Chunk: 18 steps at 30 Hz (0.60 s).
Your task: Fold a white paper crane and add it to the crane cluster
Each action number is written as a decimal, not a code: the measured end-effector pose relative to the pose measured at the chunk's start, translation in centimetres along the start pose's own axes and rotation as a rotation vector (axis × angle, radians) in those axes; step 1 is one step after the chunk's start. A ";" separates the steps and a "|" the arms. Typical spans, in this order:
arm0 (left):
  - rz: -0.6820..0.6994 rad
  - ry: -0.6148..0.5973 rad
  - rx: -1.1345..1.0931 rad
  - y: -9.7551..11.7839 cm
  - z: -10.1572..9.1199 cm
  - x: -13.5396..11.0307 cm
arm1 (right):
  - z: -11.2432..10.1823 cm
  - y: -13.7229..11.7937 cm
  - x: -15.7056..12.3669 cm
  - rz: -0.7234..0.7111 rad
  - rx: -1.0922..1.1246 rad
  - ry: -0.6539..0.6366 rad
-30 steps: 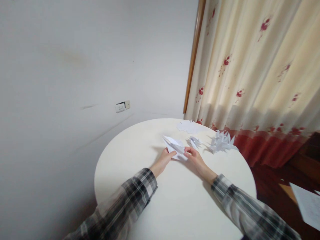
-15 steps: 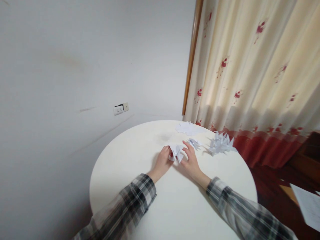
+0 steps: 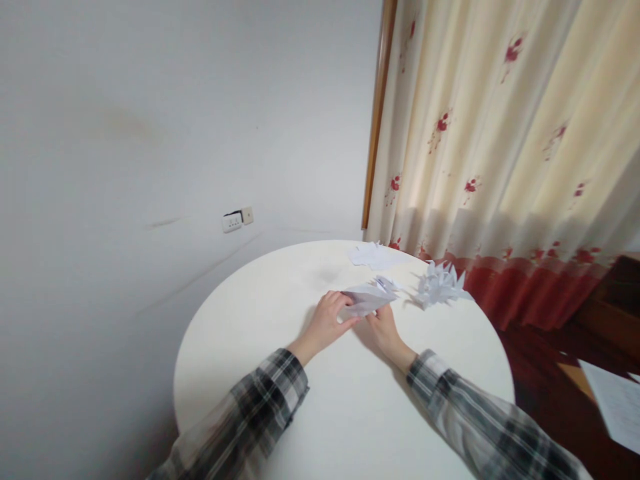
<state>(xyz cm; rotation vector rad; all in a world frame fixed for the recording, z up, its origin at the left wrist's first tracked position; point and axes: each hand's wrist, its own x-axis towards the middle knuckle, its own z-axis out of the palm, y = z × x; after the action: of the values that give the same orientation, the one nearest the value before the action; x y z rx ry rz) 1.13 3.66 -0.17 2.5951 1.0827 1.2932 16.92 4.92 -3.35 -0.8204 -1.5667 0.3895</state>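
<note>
Spiky paper heap (image 3: 441, 285), flat white sheets (image 3: 373, 257), lay on round table (image 3: 240, 327); creased paper (image 3: 365, 300), in the grip of left hand (image 3: 327, 320) and right hand (image 3: 386, 331), partly hid a small folded piece (image 3: 387, 283)

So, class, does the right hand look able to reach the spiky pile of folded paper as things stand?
Probably yes: only tabletop shows between the right hand and the spiky pile, though that hand is engaged with a folded sheet.

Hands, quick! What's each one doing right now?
Left hand: closed, holding the folded paper.
Right hand: at the paper's near edge, partly hidden, so its grip cannot be told.
</note>
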 end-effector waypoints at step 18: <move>-0.573 0.049 -0.960 -0.2 0.8 0.7 | -0.8 0.0 0.1 0.390 0.448 -0.094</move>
<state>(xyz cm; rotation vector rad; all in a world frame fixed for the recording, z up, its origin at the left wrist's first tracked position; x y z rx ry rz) 1.88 4.47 -0.25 1.4352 0.8065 1.2697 17.71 4.77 -3.11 -0.7568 -1.3255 1.0340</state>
